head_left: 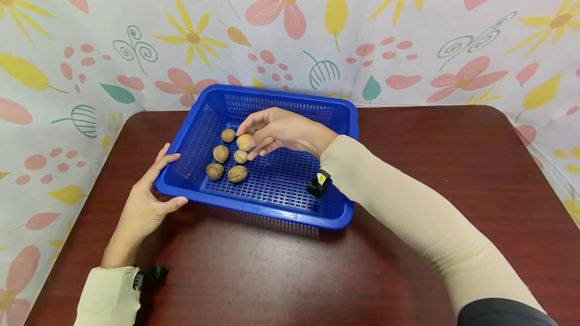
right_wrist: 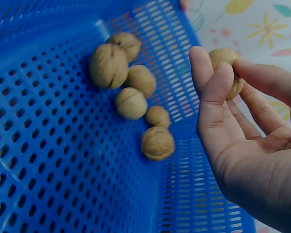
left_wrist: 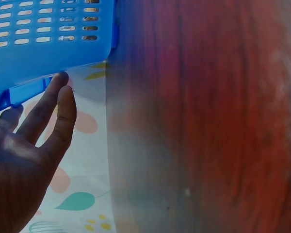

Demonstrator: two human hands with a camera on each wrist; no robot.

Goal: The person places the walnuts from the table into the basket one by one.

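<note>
My right hand point(head_left: 287, 130) reaches over the blue plastic basket point(head_left: 256, 211) and pinches a walnut point(head_left: 244, 142) between thumb and fingertips. The pinched walnut point(right_wrist: 223, 58) also shows in the right wrist view, raised above the others. Several more walnuts point(head_left: 220, 153) lie loose on the basket floor, grouped toward its left end. Outside the basket's near left corner is my left hand point(head_left: 147, 200), with a fingertip on the left rim and the thumb against the near rim. In the left wrist view its other fingers point(left_wrist: 43, 109) stretch out loosely beside the basket wall.
The basket stands toward the back of a dark red-brown wooden table point(head_left: 254, 275). A white cloth with printed flowers and leaves point(head_left: 376, 24) hangs behind the table and along its sides.
</note>
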